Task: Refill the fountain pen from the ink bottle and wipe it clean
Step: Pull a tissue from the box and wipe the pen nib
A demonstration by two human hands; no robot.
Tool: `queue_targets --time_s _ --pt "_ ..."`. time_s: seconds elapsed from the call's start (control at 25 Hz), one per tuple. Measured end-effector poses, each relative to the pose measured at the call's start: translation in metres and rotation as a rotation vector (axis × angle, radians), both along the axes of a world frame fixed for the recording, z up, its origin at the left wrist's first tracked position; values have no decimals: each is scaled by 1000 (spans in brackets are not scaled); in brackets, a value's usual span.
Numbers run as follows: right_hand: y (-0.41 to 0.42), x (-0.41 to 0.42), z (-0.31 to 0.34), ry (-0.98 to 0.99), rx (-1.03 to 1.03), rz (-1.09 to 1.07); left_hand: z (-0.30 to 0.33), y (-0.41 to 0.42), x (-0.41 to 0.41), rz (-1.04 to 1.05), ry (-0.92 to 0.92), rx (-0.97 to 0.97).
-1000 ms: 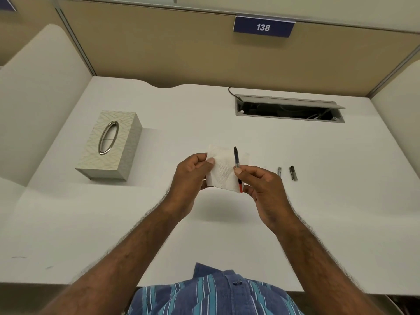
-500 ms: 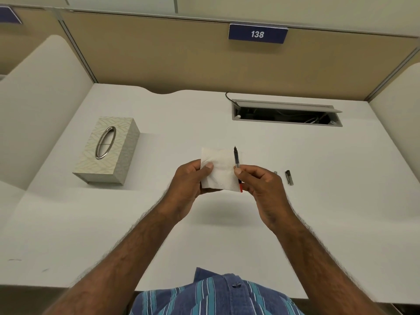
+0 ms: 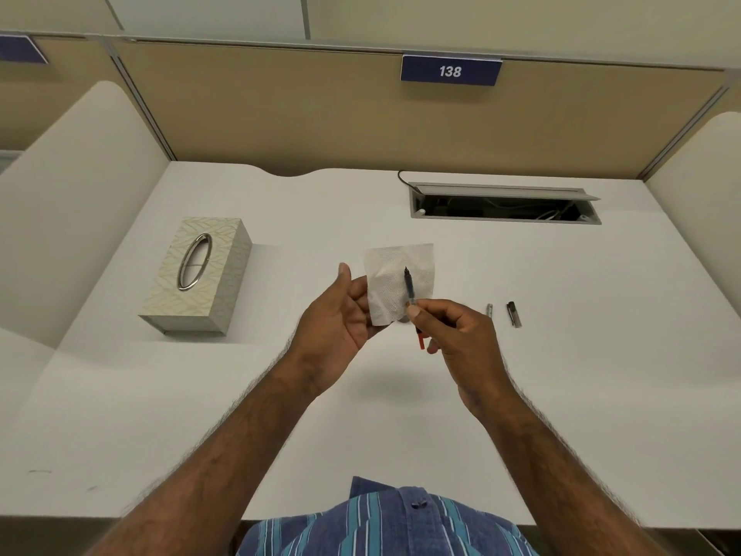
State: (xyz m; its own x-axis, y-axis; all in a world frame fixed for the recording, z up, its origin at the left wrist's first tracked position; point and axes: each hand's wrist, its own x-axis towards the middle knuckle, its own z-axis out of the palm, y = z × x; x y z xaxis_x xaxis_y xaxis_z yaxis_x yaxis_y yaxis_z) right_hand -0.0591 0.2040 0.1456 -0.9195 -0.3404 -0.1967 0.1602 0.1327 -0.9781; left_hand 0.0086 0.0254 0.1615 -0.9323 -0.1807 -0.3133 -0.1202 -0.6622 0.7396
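Note:
My right hand (image 3: 453, 335) pinches a thin fountain pen section (image 3: 409, 288) with a dark nib pointing away and a red end below my fingers. A white tissue (image 3: 391, 280) rests across my left hand (image 3: 341, 311), whose palm faces up with the thumb lifted off the paper. The nib lies over the tissue's middle. To the right on the desk lie a small silver pen piece (image 3: 489, 309) and a dark pen cap (image 3: 513, 313). No ink bottle is in view.
A patterned tissue box (image 3: 200, 274) with an oval metal opening stands at the left on the white desk (image 3: 280, 415). An open cable tray (image 3: 505, 204) sits at the back right. Partition walls enclose the desk on three sides.
My left thumb has lifted off the tissue and the palm has opened, so the tissue now lies spread flat. The pen stays over it in my right hand.

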Motion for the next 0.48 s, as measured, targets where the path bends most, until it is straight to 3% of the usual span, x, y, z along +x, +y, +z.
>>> queue_targets --time_s 0.12,0.48 --pt "-1 4 1 27 10 -5 -4 1 1 11 16 22" --pt "-12 15 0 124 67 40 -4 11 1 -25 -10 -374"
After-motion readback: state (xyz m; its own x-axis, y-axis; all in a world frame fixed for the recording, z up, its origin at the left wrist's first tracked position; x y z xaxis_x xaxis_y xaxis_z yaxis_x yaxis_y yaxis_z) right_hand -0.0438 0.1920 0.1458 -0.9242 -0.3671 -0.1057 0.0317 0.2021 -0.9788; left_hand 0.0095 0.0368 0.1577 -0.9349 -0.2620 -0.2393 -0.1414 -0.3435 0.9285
